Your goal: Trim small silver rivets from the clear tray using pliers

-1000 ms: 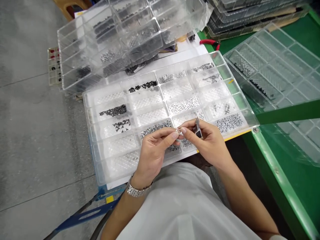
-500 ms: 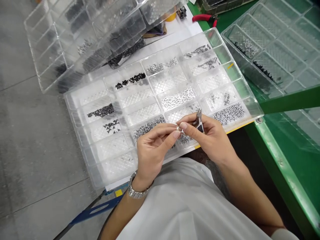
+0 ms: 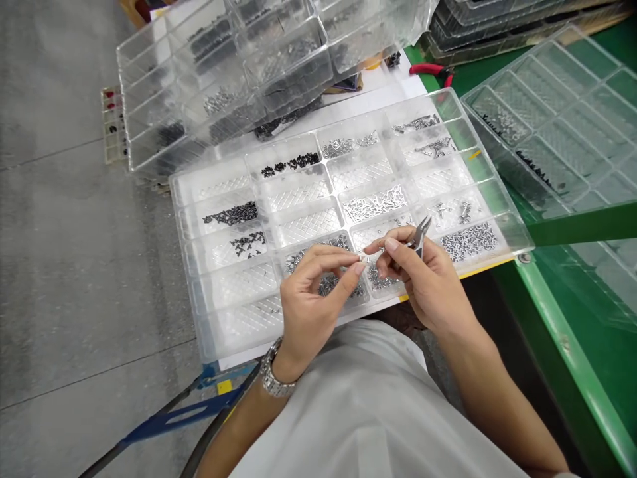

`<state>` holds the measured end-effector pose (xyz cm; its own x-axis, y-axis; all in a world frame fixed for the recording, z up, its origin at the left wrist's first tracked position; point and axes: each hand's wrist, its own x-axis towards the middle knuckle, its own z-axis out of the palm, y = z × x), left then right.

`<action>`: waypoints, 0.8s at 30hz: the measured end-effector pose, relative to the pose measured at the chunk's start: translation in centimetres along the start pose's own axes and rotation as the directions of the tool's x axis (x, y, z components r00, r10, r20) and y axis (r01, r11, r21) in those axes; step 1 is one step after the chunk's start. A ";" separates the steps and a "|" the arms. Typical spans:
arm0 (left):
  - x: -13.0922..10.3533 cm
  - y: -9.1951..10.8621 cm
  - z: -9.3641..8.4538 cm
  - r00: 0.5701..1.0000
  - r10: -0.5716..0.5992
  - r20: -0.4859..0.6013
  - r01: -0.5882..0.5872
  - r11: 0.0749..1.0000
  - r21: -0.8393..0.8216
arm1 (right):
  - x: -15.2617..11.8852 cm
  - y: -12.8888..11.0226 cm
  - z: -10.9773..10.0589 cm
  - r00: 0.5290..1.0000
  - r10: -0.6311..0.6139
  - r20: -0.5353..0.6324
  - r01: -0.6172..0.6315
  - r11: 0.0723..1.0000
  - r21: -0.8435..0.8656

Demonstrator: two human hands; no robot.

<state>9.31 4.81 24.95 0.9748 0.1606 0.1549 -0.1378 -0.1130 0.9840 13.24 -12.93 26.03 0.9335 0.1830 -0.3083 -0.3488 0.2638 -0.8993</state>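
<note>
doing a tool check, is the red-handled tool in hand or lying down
Lying down: the red-handled tool rests untouched beyond the compartment tray.

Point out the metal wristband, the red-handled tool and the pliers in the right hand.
Metal wristband (image 3: 273,382): head view, on its links.
Red-handled tool (image 3: 426,68): head view, on a red handle.
Pliers (image 3: 422,234): head view, on the metal head.

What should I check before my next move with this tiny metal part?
1. Small metal part pinched in left hand: ok, between thumb and fingertips.
2. Pliers secured in right hand: ok, head pointing up past the fingers.
3. A hand free for another piece: not ok, both are occupied.
4. Compartment tray beneath the fingertips: ok.
5. Part undamaged: cannot tell, too small.
6. Red-handled tool out of the tray's compartments: ok, beyond its far edge.
</note>
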 end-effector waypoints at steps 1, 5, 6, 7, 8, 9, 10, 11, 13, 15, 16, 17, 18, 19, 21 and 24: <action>-0.2 0.1 0.3 0.998 0.066 -0.003 -0.065 0.996 0.069 | -0.2 0.0 0.2 1.000 0.027 -0.013 -0.026 0.998 0.049; -1.1 0.4 1.5 0.954 0.294 0.055 -0.297 0.911 0.287 | -0.9 0.1 1.3 0.985 0.162 -0.064 -0.139 0.951 0.277; -1.2 0.5 1.7 0.942 0.326 0.083 -0.336 0.890 0.309 | -1.0 0.2 1.5 0.978 0.199 -0.060 -0.170 0.932 0.320; -1.1 0.5 1.8 0.930 0.350 0.112 -0.367 0.871 0.327 | -1.1 0.3 1.7 0.971 0.231 -0.055 -0.196 0.912 0.359; -1.1 0.6 1.8 0.919 0.369 0.137 -0.394 0.853 0.344 | -1.1 0.3 1.8 0.965 0.256 -0.049 -0.217 0.893 0.394; -1.0 0.6 1.7 0.911 0.382 0.158 -0.413 0.837 0.358 | -1.2 0.4 1.9 0.961 0.274 -0.045 -0.230 0.876 0.424; -0.8 0.6 1.6 0.906 0.387 0.174 -0.424 0.827 0.368 | -1.2 0.5 1.9 0.957 0.287 -0.044 -0.237 0.861 0.449; -0.7 0.6 1.5 0.904 0.387 0.183 -0.428 0.824 0.371 | -1.2 0.7 1.9 0.953 0.298 -0.045 -0.244 0.850 0.467; -0.6 0.6 1.2 0.910 0.373 0.181 -0.414 0.839 0.354 | -1.2 0.9 1.8 0.948 0.317 -0.044 -0.257 0.837 0.484; -0.7 0.5 1.0 0.931 0.335 0.142 -0.364 0.877 0.315 | -1.1 1.0 1.8 0.946 0.323 -0.033 -0.267 0.833 0.485; -0.8 0.5 0.9 0.947 0.301 0.108 -0.320 0.903 0.288 | -1.0 1.0 1.7 0.948 0.318 -0.020 -0.270 0.834 0.482; -0.9 0.5 0.8 0.964 0.257 0.070 -0.267 0.929 0.257 | -0.9 1.1 1.7 0.951 0.309 -0.002 -0.271 0.837 0.475; -0.9 0.5 0.7 0.978 0.207 0.035 -0.210 0.952 0.223 | -0.9 1.1 1.7 0.955 0.295 0.021 -0.270 0.842 0.467; -0.8 0.5 0.6 0.988 0.156 0.010 -0.155 0.970 0.188 | -0.8 1.1 1.7 0.959 0.281 0.046 -0.270 0.849 0.454; -0.7 0.6 0.2 0.999 0.052 0.003 -0.052 0.993 0.108 | -0.8 1.0 1.6 0.960 0.263 0.098 -0.280 0.871 0.404; -0.2 0.7 -0.5 0.993 -0.097 0.067 0.100 0.994 -0.044 | -0.8 0.6 1.0 0.949 0.272 0.162 -0.307 0.912 0.272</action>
<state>8.90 5.14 25.69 0.9931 0.1047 0.0523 -0.0469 -0.0531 0.9975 12.19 -11.99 26.01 0.7774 0.3989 -0.4864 -0.6277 0.4417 -0.6410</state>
